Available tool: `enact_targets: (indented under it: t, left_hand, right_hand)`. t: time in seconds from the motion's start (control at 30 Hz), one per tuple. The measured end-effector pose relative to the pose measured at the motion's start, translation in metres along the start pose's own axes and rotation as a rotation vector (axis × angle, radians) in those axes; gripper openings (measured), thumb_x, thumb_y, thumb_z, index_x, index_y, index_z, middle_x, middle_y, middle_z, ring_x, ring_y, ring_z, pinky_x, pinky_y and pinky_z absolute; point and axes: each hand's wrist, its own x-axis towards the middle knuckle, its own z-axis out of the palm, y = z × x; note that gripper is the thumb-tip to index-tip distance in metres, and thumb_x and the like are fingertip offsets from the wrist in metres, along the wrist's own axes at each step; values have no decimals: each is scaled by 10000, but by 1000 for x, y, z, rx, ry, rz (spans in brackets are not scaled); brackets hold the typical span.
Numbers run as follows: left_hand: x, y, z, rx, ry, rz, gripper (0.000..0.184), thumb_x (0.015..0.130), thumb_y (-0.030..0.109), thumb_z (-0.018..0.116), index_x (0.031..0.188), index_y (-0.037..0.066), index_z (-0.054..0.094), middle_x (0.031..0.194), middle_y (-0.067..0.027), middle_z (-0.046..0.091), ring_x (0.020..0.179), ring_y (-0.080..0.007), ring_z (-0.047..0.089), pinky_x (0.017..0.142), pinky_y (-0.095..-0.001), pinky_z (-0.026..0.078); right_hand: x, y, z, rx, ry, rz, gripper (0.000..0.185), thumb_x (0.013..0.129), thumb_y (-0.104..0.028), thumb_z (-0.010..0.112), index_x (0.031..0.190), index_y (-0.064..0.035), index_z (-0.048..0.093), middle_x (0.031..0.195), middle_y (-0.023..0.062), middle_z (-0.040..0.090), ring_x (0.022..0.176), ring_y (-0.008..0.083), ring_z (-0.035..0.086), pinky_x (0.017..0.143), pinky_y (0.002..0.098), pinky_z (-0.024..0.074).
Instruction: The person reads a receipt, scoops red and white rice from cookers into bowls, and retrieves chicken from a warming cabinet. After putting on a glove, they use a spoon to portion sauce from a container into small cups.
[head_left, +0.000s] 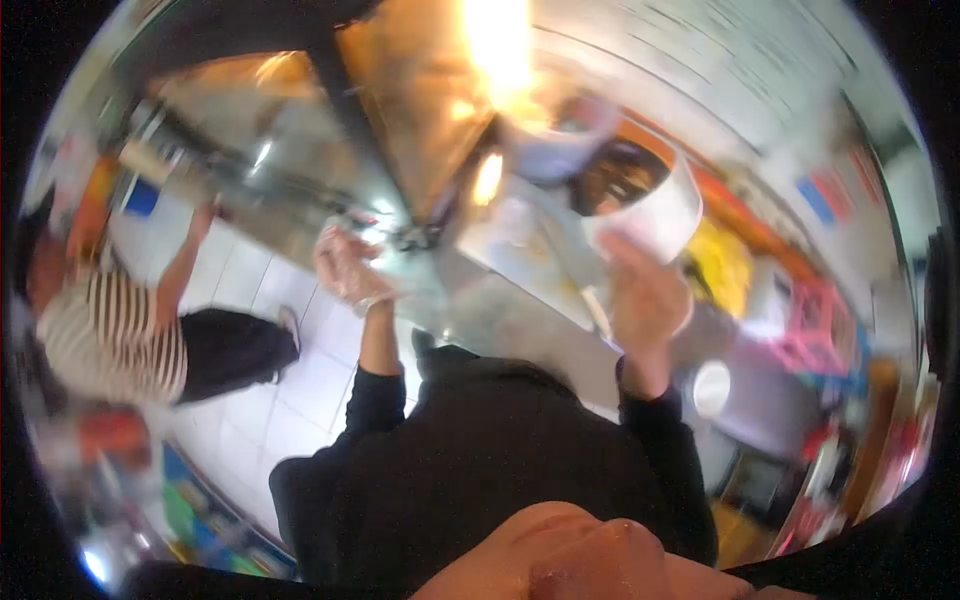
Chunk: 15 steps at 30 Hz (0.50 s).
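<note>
A thin clear plastic glove covers my left hand (355,268), raised over the edge of a steel counter (490,310) beside the glass case (410,110). Its fingers are bent, but blur hides whether anything is between them. My right hand (648,295) reaches up toward a white round container (668,215) with dark contents. Its fingertips overlap the container's near wall; I cannot tell whether they grip it. A pale, narrow strip (598,312) shows beside this hand.
A bright lamp (497,45) glows above the case. Another person in a striped shirt (125,340) stands at left on the white tiled floor (325,330). At right are a yellow bag (718,265), a pink basket (815,325) and a white cup (712,388).
</note>
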Motion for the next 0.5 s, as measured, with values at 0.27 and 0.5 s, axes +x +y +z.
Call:
enact_targets:
  t: [0.27, 0.5]
  left_hand:
    - [95, 15, -69, 60, 171, 45, 153, 905, 151, 585, 978, 19, 558, 750, -66, 566, 542, -114, 508, 473, -244, 430]
    - [182, 7, -137, 22, 212, -79, 152, 896, 147, 590, 948, 14, 539, 798, -106, 556, 592, -163, 538, 476, -250, 445]
  right_hand:
    - [62, 32, 358, -266, 74, -678, 397, 800, -131, 600, 1188, -48, 601, 1319, 73, 509, 1220, 233, 466, 1047, 606, 208]
    - [119, 74, 434, -757, 310, -707, 493, 807, -129, 652, 1247, 15, 482, 1202, 292, 524, 1122, 465, 497, 966, 519, 391]
